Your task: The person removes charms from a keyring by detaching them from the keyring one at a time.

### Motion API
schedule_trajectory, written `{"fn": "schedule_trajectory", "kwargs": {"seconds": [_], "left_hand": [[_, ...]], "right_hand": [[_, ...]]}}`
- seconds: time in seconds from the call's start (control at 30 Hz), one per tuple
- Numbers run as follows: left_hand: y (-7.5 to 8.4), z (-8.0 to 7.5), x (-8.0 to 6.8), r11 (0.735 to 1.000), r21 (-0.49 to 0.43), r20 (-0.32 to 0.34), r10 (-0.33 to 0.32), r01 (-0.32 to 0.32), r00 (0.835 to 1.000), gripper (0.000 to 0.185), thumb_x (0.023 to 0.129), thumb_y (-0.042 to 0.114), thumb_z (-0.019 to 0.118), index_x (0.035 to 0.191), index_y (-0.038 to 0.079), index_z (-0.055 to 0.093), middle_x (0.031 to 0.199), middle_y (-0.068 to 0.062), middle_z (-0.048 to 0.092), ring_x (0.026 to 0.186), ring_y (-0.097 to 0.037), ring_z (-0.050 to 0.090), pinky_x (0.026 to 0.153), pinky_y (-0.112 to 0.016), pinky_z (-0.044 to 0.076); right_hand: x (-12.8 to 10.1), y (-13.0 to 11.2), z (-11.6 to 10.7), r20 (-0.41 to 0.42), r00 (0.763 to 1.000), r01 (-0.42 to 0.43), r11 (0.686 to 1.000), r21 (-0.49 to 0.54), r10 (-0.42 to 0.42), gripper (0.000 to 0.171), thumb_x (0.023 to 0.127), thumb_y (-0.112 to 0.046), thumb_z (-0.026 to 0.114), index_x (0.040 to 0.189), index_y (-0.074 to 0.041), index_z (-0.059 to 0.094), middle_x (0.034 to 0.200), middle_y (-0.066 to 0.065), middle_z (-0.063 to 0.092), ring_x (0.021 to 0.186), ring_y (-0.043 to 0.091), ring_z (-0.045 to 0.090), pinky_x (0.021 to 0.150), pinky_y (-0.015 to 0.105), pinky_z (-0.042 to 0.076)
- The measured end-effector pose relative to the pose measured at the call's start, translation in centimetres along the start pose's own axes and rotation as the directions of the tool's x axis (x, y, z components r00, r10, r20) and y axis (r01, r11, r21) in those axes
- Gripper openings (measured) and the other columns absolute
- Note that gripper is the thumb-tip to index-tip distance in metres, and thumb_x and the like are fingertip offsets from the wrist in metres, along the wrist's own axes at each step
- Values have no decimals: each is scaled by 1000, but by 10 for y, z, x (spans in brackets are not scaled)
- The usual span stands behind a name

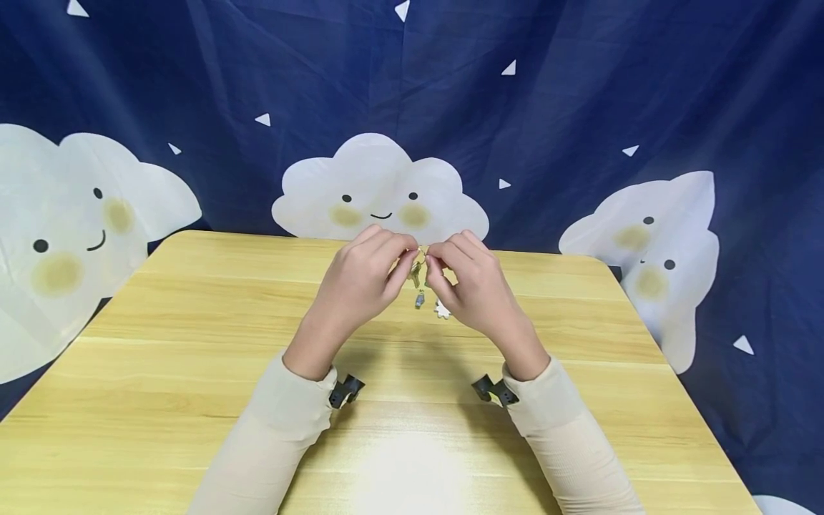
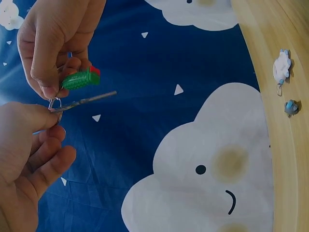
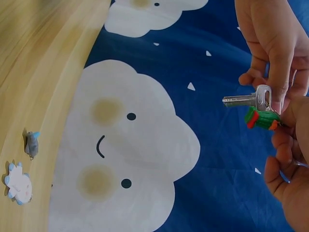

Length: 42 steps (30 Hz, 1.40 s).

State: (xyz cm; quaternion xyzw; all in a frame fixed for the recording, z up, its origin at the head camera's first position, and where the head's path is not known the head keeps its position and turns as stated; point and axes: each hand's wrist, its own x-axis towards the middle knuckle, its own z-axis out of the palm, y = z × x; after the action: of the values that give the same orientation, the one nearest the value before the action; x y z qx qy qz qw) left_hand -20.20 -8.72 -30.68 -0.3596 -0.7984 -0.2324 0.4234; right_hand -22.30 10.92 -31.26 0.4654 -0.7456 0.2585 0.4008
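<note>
Both hands are raised over the far part of the table, fingertips nearly meeting. My left hand [image 1: 363, 275] pinches a thin metal key ring [image 2: 60, 117] between thumb and forefinger. From that ring a silver key [image 3: 241, 100] sticks out. A small green charm with red ends [image 2: 79, 79] is at the fingertips of my right hand [image 1: 473, 282], which pinches its end close beside the ring. Fingers partly hide where charm and ring come together.
On the table [image 1: 193, 343] below the hands lie a white charm with blue tips [image 2: 281, 67] and a small grey-blue charm [image 3: 32, 144]. A dark blue curtain [image 1: 566, 107] printed with white clouds hangs behind the table's far edge.
</note>
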Motion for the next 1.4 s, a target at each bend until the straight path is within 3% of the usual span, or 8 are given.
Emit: {"fn": "schedule_trajectory", "kwargs": {"seconds": [0.57,1.03,1.4], "left_hand": [[1,0,1,1000,-8,-49,4,-4,999,10,98,1,61,97,-1,71,89,-10,72,79,-25,62,69,-32,54],[1,1,0,1000,7,-23,12,-12,1000,8,97,4,64,96,1,72,87,-8,72,76,-23,60,65,-31,53],[-1,1,0,1000,-9,-42,16,-17,999,8,97,2,63,97,-1,71,88,-10,72,80,-25,62,70,-33,55]], "right_hand": [[0,-1,1,-3,1000,8,1000,7,-8,16,97,-1,53,89,0,67,77,6,62,71,21,53,67,34,43],[0,0,-1,-13,1000,8,1000,-1,-8,17,97,-2,54,90,1,68,77,7,62,70,21,52,66,33,43],[0,0,0,-13,1000,11,1000,4,-11,16,97,-2,54,90,1,68,77,6,61,70,22,51,66,33,43]]}}
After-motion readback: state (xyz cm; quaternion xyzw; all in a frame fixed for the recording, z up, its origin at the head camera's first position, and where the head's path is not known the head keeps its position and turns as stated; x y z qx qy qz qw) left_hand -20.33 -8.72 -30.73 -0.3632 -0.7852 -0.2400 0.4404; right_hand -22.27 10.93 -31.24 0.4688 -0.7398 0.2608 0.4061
